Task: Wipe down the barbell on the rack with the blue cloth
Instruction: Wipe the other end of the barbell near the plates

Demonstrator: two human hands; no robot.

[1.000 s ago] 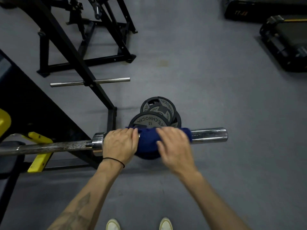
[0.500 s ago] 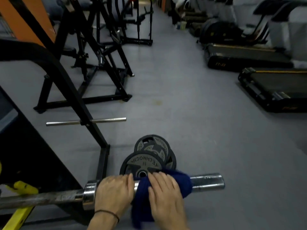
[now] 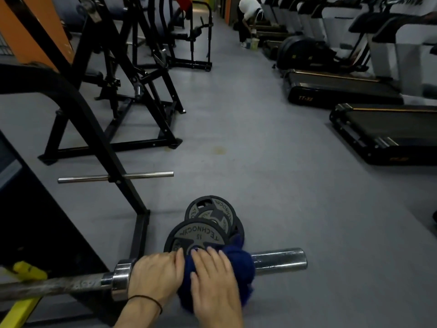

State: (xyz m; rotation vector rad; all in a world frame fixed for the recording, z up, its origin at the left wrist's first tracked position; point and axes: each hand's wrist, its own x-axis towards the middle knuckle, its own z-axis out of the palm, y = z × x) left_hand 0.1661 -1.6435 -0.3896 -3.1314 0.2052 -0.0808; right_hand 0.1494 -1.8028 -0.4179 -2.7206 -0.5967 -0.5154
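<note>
The right hand (image 3: 216, 284) presses the blue cloth (image 3: 238, 263) on the barbell (image 3: 279, 259), fingers (image 3: 212, 259) straight. Left hand (image 3: 155, 273) grips beside it. Next, rub toward the shiny end.

Open grey floor (image 3: 272, 185) beyond and right of barbell sleeve (image 3: 279, 261); bare sleeve end free of cover. Directly behind sleeve, stacked weight plates (image 3: 205, 229) on floor, close under blue cloth (image 3: 238, 266). Left side crowded: rack upright (image 3: 118, 171) with chrome peg (image 3: 146, 175), black frames (image 3: 142, 91) behind; treadmills (image 3: 383, 133) along far right.
</note>
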